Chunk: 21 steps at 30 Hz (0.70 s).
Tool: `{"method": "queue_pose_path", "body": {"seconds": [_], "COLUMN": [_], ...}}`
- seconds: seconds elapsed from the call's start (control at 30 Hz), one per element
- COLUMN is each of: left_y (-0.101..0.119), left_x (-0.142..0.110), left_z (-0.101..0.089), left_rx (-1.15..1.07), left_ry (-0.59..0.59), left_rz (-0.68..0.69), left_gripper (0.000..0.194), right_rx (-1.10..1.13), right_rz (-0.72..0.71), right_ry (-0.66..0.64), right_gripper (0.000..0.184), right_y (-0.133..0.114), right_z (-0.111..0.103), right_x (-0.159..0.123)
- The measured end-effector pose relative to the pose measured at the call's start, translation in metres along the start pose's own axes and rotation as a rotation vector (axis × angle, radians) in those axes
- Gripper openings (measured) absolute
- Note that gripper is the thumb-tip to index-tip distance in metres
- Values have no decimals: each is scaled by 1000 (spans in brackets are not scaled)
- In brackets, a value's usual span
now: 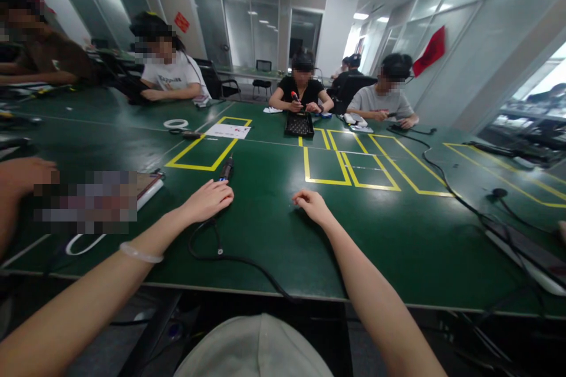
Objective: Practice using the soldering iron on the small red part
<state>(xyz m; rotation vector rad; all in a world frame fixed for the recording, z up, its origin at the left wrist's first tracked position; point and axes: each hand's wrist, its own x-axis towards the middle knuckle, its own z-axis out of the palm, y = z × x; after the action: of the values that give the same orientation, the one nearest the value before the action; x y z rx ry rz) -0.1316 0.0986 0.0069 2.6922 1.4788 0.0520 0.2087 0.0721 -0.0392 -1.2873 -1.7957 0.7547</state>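
My left hand [209, 200] lies palm down on the green table [265, 235], its fingers stretched out. Its fingertips reach the rear end of a dark electric screwdriver [227, 168], whose tip points away from me. A black cable [239, 261] runs from under that hand toward the table's front edge. To the right, my right hand [311, 205] rests on the table with its fingers curled together. Something tiny and pale shows by these fingertips, too small to name.
Yellow tape rectangles [327, 181] mark the table. A paper sheet [229, 131] and a white tape roll [175, 124] lie further back. Opposite, a person works over a black tray [299, 125]. A co-worker's hand [29, 175] is at left. A power strip [526, 253] lies right.
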Motion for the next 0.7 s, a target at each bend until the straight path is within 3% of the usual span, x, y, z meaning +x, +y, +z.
{"method": "queue_pose_path", "body": {"seconds": [0.2,0.33,0.43,0.53,0.7], "left_y": [-80,-114,-118,-107,-87], "left_x": [-27,-39,-45,-50,-52], "left_z": [-9,-18,-25,-29,-31], "left_rx": [68,209,318,434,528], "left_ry": [-26,-35,-13,55,134], "left_rz": [-39,-140,-235,-314,-307], "left_gripper": [46,55,60,55,42], "right_rx": [-21,-26,-29,-35,-29], "right_rz": [-9,-4,-6,-1,6], "right_ry": [-6,-12,-11,-12,-10], "right_gripper": [17,17,17,17,17], "right_y": [2,3,2,2,2], "right_z": [4,5,5,5,4], "right_x": [0,0,0,0,-1]}}
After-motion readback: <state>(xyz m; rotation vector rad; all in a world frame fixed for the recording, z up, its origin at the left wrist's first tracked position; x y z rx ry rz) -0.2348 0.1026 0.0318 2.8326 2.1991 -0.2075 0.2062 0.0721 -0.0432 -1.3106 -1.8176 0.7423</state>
